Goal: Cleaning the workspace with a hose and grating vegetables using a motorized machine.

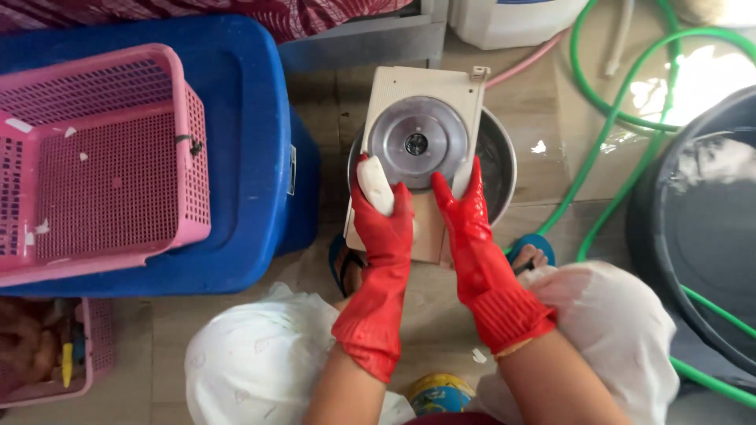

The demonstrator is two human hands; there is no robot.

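Up close — beige slicer board [425,94] with round steel disc [418,142], left hand [383,224] gripping white soap bar [376,183], right hand [466,216] open-flat.

Red gloves [465,236] — pink basket [110,157]

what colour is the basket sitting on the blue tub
Pink basket, seen best in the head view, resting on the blue tub.
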